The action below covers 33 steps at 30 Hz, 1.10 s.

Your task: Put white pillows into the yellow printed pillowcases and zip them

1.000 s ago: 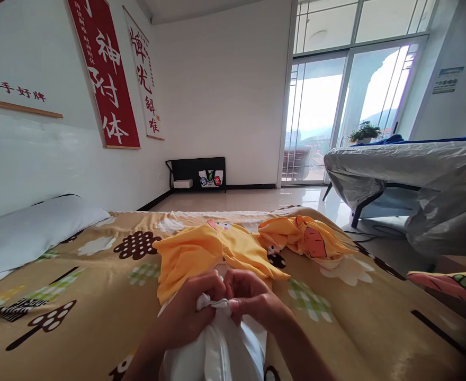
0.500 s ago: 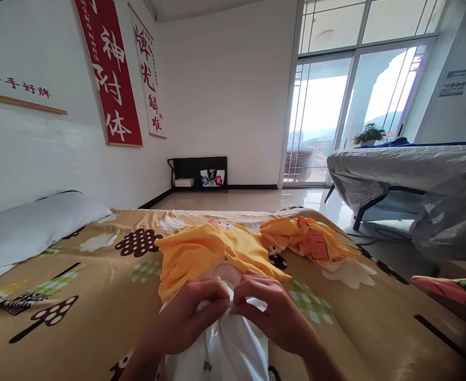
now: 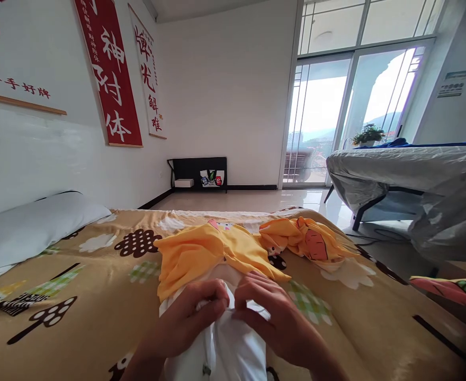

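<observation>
White cloth [image 3: 236, 354] lies at six o'clock on the bed [image 3: 360, 323], bunched up under the person's two hands. The left hand [image 3: 189, 320] pinches its upper edge between thumb and forefinger; the right hand [image 3: 275, 320], just beside it, is curled with thumb and fingertips meeting on the same edge, though the bit between them is mostly hidden. Beyond the hands, at twelve o'clock, a yellow cloth [image 3: 195, 251] is spread on the bed, and at one o'clock, near it, lies a crumpled yellow bundle [image 3: 290, 233] with an orange patch. A white pillow [image 3: 34, 225] rests at ten o'clock. Farther off, a black shelf [image 3: 193, 166] with a bag [image 3: 213, 179] stands towards twelve o'clock, and a table [image 3: 400, 161] draped in clear plastic at two o'clock.
</observation>
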Each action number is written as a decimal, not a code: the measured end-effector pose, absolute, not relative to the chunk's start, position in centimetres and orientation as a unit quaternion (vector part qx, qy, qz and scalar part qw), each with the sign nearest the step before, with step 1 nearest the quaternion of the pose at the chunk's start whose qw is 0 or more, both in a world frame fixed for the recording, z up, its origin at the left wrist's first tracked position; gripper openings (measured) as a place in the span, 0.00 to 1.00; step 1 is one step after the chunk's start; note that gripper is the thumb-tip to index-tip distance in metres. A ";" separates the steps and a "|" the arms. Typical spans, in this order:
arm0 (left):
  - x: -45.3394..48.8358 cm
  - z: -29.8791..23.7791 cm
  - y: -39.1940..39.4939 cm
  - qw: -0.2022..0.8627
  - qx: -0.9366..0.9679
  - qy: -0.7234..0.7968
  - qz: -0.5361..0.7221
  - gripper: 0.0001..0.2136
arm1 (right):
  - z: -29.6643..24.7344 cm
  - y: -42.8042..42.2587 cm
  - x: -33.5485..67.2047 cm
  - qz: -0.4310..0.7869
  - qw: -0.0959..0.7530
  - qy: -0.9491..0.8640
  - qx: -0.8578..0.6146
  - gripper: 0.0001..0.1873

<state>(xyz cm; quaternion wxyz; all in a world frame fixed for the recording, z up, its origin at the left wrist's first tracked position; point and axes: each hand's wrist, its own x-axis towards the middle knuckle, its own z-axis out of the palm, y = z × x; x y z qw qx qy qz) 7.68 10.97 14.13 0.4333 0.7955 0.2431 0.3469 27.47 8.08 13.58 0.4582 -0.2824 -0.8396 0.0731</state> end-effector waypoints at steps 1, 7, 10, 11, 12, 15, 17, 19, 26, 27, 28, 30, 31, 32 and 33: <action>7.7 13.9 11.2 0.434 0.785 0.258 0.358 0.17 | 13.4 8.2 27.2 0.095 0.459 -0.829 -0.303 0.05; 8.8 13.0 12.9 0.453 0.648 0.338 0.511 0.20 | 11.8 10.8 26.5 0.203 0.478 -0.772 -0.367 0.11; 9.1 13.1 13.4 0.488 0.528 0.304 0.625 0.24 | 10.6 12.6 26.4 0.285 0.622 -0.633 -0.362 0.17; 9.1 13.1 13.4 0.486 0.497 0.297 0.655 0.25 | 10.3 13.0 26.2 0.308 0.664 -0.580 -0.358 0.19; 9.2 13.1 13.5 0.478 0.476 0.293 0.677 0.25 | 9.9 13.3 25.9 0.327 0.688 -0.544 -0.351 0.20; 9.5 12.5 13.5 0.444 0.497 0.309 0.679 0.27 | 9.4 13.3 24.4 0.377 0.647 -0.580 -0.321 0.23; 9.9 11.9 13.4 0.400 0.562 0.339 0.640 0.26 | 9.4 13.0 23.4 0.389 0.587 -0.643 -0.302 0.23; 10.2 11.4 13.3 0.335 0.632 0.364 0.597 0.24 | 9.4 12.7 22.7 0.384 0.565 -0.663 -0.306 0.21; 10.3 12.2 12.5 0.334 0.701 0.370 0.510 0.10 | 8.9 13.6 22.9 0.286 0.597 -0.643 -0.385 0.17; 10.3 12.3 12.6 0.348 0.690 0.372 0.514 0.10 | 9.1 13.4 23.1 0.245 0.601 -0.646 -0.403 0.15; 10.2 12.4 12.7 0.359 0.676 0.376 0.521 0.10 | 9.4 13.0 23.2 0.191 0.608 -0.649 -0.417 0.12; 10.1 12.3 13.3 0.380 0.643 0.385 0.541 0.11 | 10.4 11.4 23.5 0.062 0.621 -0.657 -0.423 0.11; 10.1 12.2 13.8 0.393 0.628 0.388 0.548 0.12 | 10.8 10.4 23.5 0.005 0.616 -0.671 -0.413 0.12; 10.0 12.0 14.2 0.404 0.615 0.389 0.554 0.12 | 11.1 9.4 23.3 -0.043 0.599 -0.697 -0.393 0.13; 10.0 11.8 14.7 0.408 0.606 0.391 0.560 0.13 | 11.1 8.3 22.9 -0.083 0.570 -0.731 -0.365 0.14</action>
